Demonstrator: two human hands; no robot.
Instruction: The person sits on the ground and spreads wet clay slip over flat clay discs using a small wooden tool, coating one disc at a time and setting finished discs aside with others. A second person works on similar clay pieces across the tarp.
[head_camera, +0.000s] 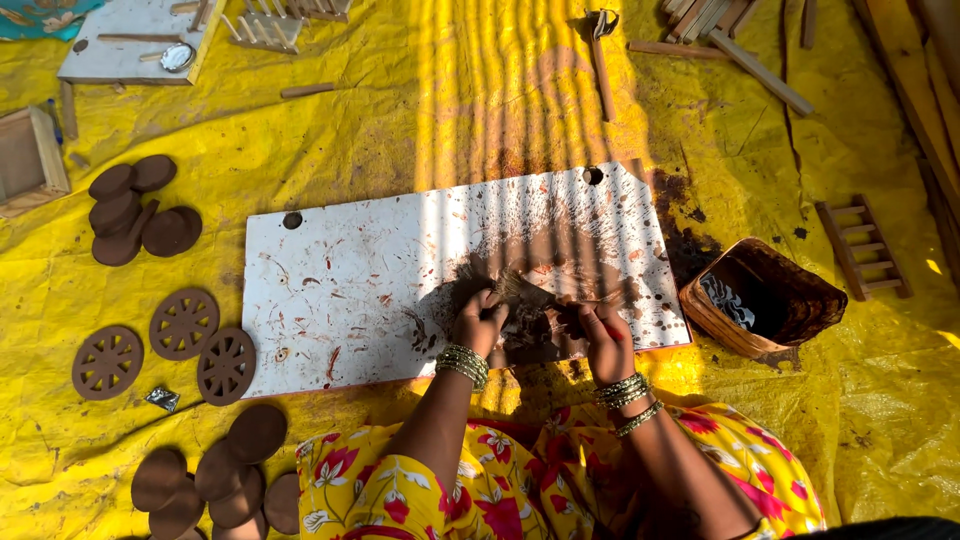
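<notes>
Brown paint everywhere, splashed and smeared over the white board (360, 290) on the yellow sheet (480, 90). Both hands at the near edge of that board, in shadow. Left hand (483, 318) curled shut, seemingly pinching the dark brown piece (540, 335) that lies on the board between the hands; hard to tell its shape. Right hand (603, 335) closed too, gripping what looks like the thin end of the straw brush (522, 288). Brush lying nearly flat, long side running left to right, bristles pointing left toward the left hand and fanned out over the piece. Looks like a good bit done already: three spoked wheels (185, 323) and two heaps of round discs (135, 205), all brown, set out to the left. Only this one piece under the brush now. Woven basket (765, 297) close on the right, stained dark.
</notes>
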